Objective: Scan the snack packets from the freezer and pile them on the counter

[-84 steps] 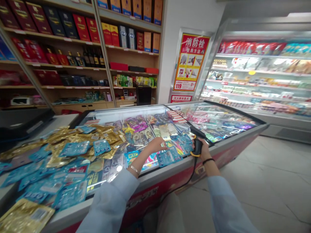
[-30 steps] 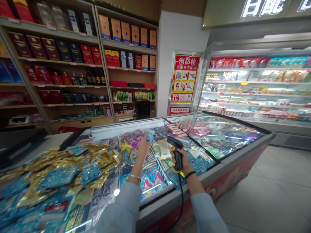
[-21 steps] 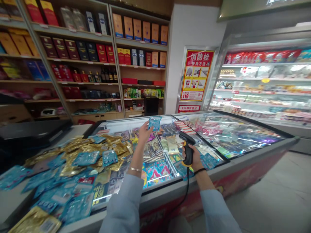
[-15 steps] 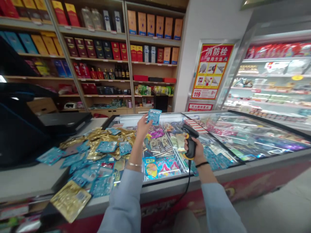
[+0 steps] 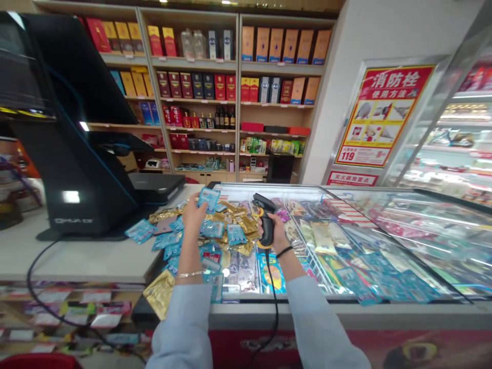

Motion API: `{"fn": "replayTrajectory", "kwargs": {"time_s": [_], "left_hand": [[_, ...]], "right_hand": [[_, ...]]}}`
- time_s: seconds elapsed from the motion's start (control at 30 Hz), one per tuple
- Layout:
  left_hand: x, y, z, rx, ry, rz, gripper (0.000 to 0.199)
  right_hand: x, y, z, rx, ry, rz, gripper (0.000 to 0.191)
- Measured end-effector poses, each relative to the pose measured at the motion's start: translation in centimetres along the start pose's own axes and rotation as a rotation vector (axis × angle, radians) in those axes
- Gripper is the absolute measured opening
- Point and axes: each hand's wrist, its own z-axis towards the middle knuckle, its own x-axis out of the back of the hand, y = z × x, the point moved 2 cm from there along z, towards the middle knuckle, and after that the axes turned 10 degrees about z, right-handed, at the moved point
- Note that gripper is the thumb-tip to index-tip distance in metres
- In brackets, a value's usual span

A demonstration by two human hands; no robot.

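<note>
My left hand (image 5: 193, 214) pinches a small blue packet (image 5: 208, 199) by its edge, above the left part of the pile. My right hand (image 5: 272, 231) is wrapped round the handle of a black and yellow barcode scanner (image 5: 266, 221), whose cable hangs down over the freezer front. Blue packets (image 5: 212, 228) and gold packets (image 5: 243, 221) lie heaped at the left end of the glass-topped freezer, beneath and beside my left hand. One larger gold packet (image 5: 160, 294) rests at the near left corner. More blue packets (image 5: 384, 279) are spread on the glass at the right.
A black checkout terminal (image 5: 84, 169) stands on the white counter (image 5: 96, 259) at the left, with a cable running down. The freezer's metal front edge (image 5: 346, 312) crosses in front of me. Shelves of boxes (image 5: 192, 84) and a red and yellow poster (image 5: 384, 115) are behind.
The view has turned left, bringing more of the terminal into sight. My left hand, still pinching the blue packet, has moved left over the pile. The scanner in my right hand is now closer to the pile.
</note>
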Motion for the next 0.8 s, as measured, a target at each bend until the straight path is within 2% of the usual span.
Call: {"fn": "replayTrajectory", "kwargs": {"time_s": [0.13,0.27,0.5,0.8], "left_hand": [[-0.1,-2.0,-0.4,0.088,0.055,0.186,0.046],[-0.7,-2.6,-1.3,0.146,0.076,0.311,0.044],[-2.0,-3.2,-2.0,0.136,0.060,0.524,0.044],[-2.8,-3.9,-2.0,0.118,0.021,0.497,0.043]], "right_hand": [[-0.5,3.9,1.9,-0.054,-0.030,0.040,0.028],[0.1,6.1,2.6,-0.115,-0.025,0.064,0.027],[0.7,6.6,2.6,-0.132,-0.037,0.080,0.028],[0.8,7.2,2.3,-0.139,-0.009,0.081,0.029]]}}
